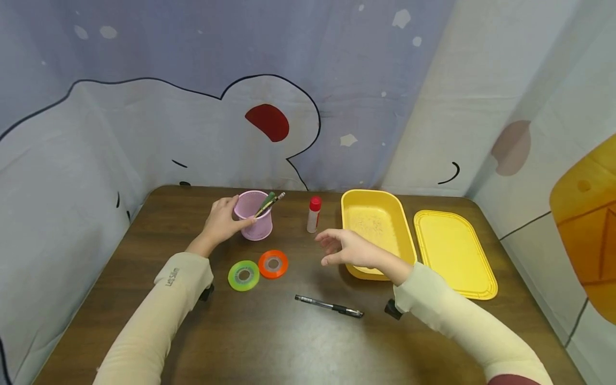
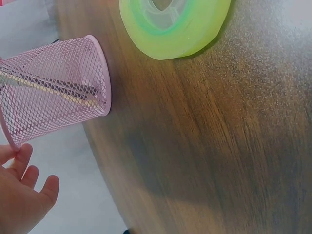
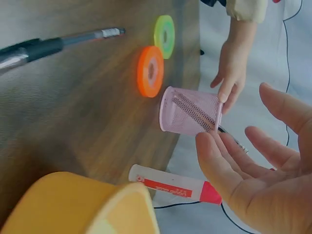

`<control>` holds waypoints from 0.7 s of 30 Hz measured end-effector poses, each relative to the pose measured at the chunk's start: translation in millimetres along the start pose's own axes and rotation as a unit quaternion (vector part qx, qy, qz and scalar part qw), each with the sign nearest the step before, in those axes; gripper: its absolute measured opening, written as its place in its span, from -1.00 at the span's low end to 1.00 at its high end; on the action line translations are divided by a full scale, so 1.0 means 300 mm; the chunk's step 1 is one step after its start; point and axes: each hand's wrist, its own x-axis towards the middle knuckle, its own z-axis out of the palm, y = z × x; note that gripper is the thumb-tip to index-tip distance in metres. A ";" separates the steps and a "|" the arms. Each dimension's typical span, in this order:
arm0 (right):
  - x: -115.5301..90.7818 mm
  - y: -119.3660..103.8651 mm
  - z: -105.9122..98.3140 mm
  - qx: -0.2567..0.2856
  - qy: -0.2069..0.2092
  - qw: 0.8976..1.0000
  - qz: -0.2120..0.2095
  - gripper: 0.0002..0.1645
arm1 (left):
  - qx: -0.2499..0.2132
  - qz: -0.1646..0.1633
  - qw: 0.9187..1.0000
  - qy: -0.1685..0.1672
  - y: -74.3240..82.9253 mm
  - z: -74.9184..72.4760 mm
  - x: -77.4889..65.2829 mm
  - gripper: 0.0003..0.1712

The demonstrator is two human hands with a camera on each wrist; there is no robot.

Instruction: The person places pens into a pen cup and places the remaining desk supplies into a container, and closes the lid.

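Observation:
A pink mesh pen cup [image 1: 256, 231] stands upright near the back of the table, with a few pens and pencils [image 1: 269, 204] leaning inside. My left hand [image 1: 221, 220] grips its rim, thumb at the front and fingers at the left side. In the left wrist view the fingertips are right at the rim of the mesh wall [image 2: 53, 97]. My right hand [image 1: 356, 249] hovers with loosely bent fingers and nothing in them, in front of the yellow box's [image 1: 344, 211] left side. Nearest beyond its fingertips is a glue stick [image 1: 313, 216] with a red cap, standing upright.
Green tape [image 1: 234, 276] and orange tape [image 1: 264, 262] lie flat side by side in front of the cup. A black gel pen [image 1: 329, 306] lies across the table's middle. At the right is a flat yellow lid [image 1: 454, 254]. A printed curtain [image 1: 356, 96] hangs behind the table.

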 end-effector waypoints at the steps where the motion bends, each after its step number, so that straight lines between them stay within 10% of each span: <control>1: -0.011 0.006 0.002 -0.003 -0.004 1.000 -0.002 -0.44 | -0.001 0.000 1.000 0.000 0.001 -0.001 0.000 0.04; 21: -0.137 0.153 0.093 0.002 -0.057 0.998 -0.001 -0.55 | 0.005 -0.011 1.000 -0.006 -0.009 -0.009 -0.004 0.02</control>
